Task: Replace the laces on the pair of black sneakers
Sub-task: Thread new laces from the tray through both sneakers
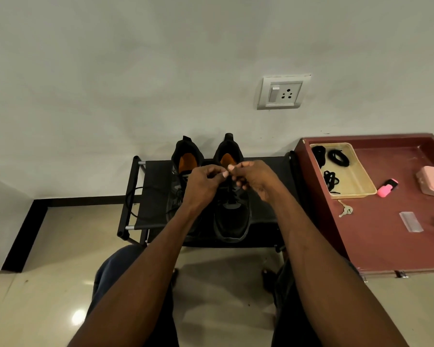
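Place: a home, likely an entry or room corner.
Wall: plain painted plaster, carrying a switch-and-socket plate (282,92).
Floor: glossy beige tile (48,296), reflecting a ceiling light, dark skirting running along it.
Furniture: a low black shoe rack (150,196) standing against the wall, a maroon table (376,241) sitting beside it with keys (345,209) lying near its left edge.

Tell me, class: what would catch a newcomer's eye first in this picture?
First, the left hand and right hand, meeting with curled fingers over the right black sneaker on a low black rack by the wall. Next, the maroon table on the right, with a yellow tray of coiled black laces and a pink highlighter.
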`<state>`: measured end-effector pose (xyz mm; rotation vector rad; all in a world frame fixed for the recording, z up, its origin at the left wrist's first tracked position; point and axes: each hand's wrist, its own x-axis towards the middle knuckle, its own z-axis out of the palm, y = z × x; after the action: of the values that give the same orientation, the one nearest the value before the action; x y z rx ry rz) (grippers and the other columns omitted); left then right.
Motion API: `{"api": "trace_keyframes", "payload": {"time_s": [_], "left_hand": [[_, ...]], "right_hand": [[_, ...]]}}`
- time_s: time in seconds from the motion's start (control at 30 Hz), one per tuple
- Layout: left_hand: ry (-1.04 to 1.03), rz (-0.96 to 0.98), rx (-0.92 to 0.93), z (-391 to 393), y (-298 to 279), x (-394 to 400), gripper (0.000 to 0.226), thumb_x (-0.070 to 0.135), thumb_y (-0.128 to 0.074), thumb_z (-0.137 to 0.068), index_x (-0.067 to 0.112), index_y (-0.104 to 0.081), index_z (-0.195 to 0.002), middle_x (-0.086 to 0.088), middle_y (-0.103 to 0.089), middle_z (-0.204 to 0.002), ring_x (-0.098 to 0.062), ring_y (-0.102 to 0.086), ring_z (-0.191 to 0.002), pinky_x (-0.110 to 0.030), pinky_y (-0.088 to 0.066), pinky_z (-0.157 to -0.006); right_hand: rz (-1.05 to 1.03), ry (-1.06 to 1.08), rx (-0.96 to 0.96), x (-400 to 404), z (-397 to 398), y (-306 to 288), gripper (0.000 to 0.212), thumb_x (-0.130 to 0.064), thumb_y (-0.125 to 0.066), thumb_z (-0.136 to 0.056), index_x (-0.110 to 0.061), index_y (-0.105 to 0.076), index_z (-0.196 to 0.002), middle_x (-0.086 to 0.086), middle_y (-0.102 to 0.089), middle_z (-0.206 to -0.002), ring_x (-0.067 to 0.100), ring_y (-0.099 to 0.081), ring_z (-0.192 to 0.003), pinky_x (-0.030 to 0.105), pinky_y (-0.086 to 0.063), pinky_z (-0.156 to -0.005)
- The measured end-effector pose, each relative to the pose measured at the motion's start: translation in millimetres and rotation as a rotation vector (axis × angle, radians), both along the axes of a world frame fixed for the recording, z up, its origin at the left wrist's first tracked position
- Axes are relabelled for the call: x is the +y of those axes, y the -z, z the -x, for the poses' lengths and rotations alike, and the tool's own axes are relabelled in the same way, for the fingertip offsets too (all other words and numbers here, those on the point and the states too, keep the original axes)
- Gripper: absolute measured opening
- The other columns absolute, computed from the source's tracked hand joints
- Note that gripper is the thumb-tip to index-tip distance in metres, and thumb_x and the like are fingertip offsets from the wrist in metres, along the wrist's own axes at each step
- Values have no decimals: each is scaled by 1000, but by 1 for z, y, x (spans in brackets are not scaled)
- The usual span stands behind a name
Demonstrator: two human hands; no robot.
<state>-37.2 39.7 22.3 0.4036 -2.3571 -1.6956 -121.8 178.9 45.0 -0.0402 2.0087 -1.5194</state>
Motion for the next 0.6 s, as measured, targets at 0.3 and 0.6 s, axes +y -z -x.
{"api": "trace_keyframes", "payload": {"time_s": [0.3,0.6], "left_hand": [[-79,325,-57,17,29,10,14,13,-56,-98,9,-67,-89,0,-61,-87,-16,-55,-82,-33,-47,-76],[5,721,7,20,46,27,22,11,-51,-96,8,-72,-102,-10,-63,-95,-28,-51,-91,-42,-45,-80]], "right_hand": [[-500,-246,439,-10,2,31,38,-9,-44,-93,-22,-61,-125,13,-61,-109,34,-61,-89,39,-53,-73],[-410,-95,392,0,15,40,8,-20,-66,-94,-19,-60,-99,3,-64,-99,21,-62,-83,29,-47,-63]]}}
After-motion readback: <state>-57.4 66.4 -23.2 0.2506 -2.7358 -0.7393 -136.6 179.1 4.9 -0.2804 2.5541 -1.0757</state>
